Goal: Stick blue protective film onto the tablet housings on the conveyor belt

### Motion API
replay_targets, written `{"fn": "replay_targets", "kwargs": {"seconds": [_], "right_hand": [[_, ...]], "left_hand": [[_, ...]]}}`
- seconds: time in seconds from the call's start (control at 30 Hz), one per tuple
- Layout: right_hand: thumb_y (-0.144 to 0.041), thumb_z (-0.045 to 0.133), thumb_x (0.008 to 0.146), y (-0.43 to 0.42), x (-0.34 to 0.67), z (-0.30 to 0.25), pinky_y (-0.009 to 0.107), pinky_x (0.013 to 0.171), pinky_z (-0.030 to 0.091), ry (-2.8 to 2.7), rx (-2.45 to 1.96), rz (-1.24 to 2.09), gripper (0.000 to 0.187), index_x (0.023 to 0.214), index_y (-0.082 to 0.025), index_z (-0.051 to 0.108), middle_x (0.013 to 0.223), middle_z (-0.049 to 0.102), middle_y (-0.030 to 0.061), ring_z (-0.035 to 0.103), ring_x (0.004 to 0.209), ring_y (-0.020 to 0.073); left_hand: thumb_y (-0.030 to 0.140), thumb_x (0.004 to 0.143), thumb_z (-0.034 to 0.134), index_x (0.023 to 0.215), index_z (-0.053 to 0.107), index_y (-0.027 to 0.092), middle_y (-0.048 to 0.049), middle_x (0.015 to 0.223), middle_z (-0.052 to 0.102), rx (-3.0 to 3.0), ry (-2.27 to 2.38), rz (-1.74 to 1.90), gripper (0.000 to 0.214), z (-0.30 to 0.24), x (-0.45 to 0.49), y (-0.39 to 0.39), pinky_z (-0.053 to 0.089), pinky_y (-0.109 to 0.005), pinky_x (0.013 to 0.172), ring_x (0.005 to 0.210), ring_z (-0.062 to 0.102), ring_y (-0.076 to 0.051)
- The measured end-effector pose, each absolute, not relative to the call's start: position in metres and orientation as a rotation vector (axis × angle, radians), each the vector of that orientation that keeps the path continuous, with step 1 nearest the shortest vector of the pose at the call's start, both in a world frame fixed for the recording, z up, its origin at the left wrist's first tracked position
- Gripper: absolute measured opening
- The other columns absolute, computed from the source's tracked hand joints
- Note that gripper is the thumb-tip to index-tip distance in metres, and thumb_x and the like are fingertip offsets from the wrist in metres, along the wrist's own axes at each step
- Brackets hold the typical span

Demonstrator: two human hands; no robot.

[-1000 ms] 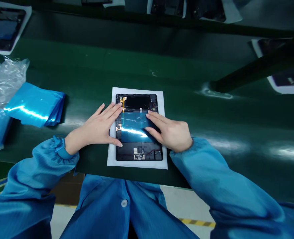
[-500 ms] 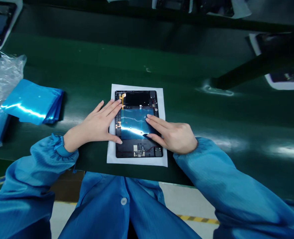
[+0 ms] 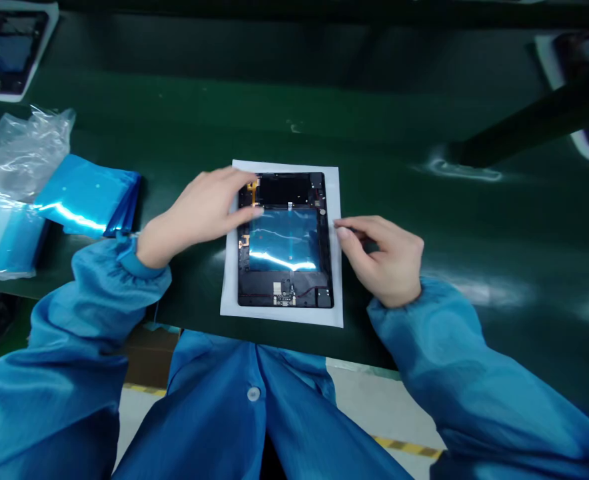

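Observation:
An opened tablet (image 3: 284,288) lies on a white sheet (image 3: 230,293) in front of me, with shiny blue film (image 3: 284,240) over its middle. My left hand (image 3: 202,207) is over the tablet's upper left edge, fingers stretched out and thumb apart, holding nothing that I can see. The thumb tip is above the film's upper left corner. Beside the right edge of the tablet, my right hand (image 3: 382,257) has thumb and forefinger pressed together over the sheet's border. Whatever is in that pinch, if anything, is too small to make out.
A stack of blue film pieces (image 3: 89,193) lies to the left, next to a clear plastic bag (image 3: 27,157) with more blue film. Another tablet (image 3: 9,50) is at the far left. A dark post (image 3: 514,130) rises from the green table (image 3: 184,93) at the right.
My right hand has moved off the blue film to the tablet's right side and pinched. My left hand has shifted up, its thumb leaving the lower left edge. The view has moved slightly.

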State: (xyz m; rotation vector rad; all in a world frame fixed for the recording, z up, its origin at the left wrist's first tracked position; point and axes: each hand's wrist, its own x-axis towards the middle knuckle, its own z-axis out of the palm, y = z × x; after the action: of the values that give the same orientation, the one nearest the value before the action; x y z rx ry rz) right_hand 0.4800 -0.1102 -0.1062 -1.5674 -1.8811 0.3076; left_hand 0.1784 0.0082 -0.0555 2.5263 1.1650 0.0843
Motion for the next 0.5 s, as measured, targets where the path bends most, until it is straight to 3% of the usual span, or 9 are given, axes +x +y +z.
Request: {"fn": "replay_targets", "kwargs": {"seconds": [0.13, 0.23, 0.37, 0.5], "right_hand": [[-0.041, 0.063, 0.101, -0.105, 0.474, -0.115, 0.052, 0.093, 0.063, -1.873, -1.613, 0.274, 0.035, 0.127, -0.023, 0.077, 0.116, 0.079, 0.0125, 0.075, 0.098, 0.0304], [-0.042, 0.064, 0.101, -0.111, 0.477, -0.121, 0.054, 0.098, 0.060, -1.926, -1.607, 0.214, 0.036, 0.130, -0.023, 0.074, 0.122, 0.077, 0.0136, 0.072, 0.110, 0.0340], [-0.040, 0.066, 0.100, -0.118, 0.483, -0.121, 0.051, 0.095, 0.060, -1.966, -1.591, 0.227, 0.035, 0.130, -0.022, 0.072, 0.122, 0.077, 0.0135, 0.072, 0.109, 0.0333], [-0.040, 0.069, 0.099, -0.118, 0.486, -0.116, 0.051, 0.091, 0.061, -1.976, -1.618, 0.282, 0.035, 0.131, -0.024, 0.071, 0.121, 0.076, 0.0121, 0.073, 0.106, 0.0325]], "left_hand": [[0.036, 0.105, 0.054, 0.148, 0.058, 0.011, -0.0209, 0.150, 0.062, 2.596, 1.377, 0.141, 0.050, -0.065, 0.218, 0.036, 0.050, -0.058, 0.112, 0.136, 0.061, -0.041], [0.032, 0.103, 0.056, 0.139, 0.064, 0.010, -0.0214, 0.143, 0.064, 2.627, 1.397, 0.096, 0.043, -0.081, 0.233, 0.051, 0.050, -0.060, 0.111, 0.134, 0.059, -0.042], [0.031, 0.105, 0.053, 0.127, 0.068, 0.018, -0.0154, 0.126, 0.069, 2.579, 1.321, 0.109, 0.030, -0.090, 0.232, 0.062, 0.053, -0.054, 0.106, 0.122, 0.064, -0.035], [0.034, 0.104, 0.054, 0.123, 0.068, 0.022, -0.0129, 0.123, 0.068, 2.502, 1.286, 0.149, 0.027, -0.088, 0.226, 0.069, 0.056, -0.050, 0.101, 0.114, 0.066, -0.031]]}}
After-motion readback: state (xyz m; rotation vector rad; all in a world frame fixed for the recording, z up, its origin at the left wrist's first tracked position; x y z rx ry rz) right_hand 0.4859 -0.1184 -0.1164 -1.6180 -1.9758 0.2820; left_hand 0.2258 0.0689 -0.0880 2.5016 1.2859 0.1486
